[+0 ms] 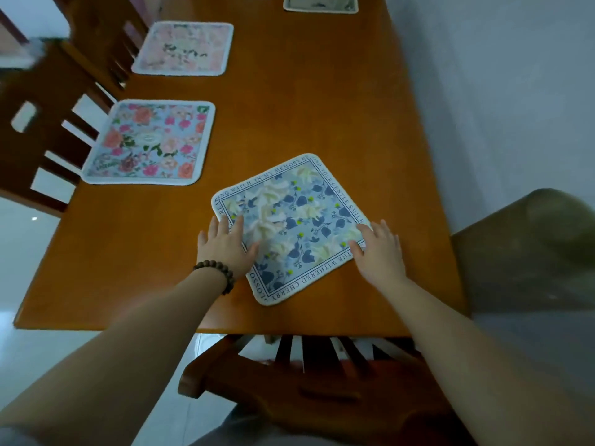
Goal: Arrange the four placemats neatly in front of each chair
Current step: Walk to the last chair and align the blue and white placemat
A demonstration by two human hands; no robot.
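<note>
A blue-and-cream leaf placemat (291,226) with a lettered border lies askew near the table's near end. My left hand (225,244), with a bead bracelet on its wrist, rests flat on the mat's left corner. My right hand (378,249) presses flat on its right corner. A mat with pink and red roses (148,143) lies square at the left edge. Farther along that edge is a pale pink mat (183,48). A fourth, greenish mat (322,3) is cut off by the top of the frame.
The wooden table (306,107) runs away from me, its right side against a white wall. Wooden chairs stand at the left (42,136) and directly below me (306,375). An olive padded seat (531,246) sits at the right.
</note>
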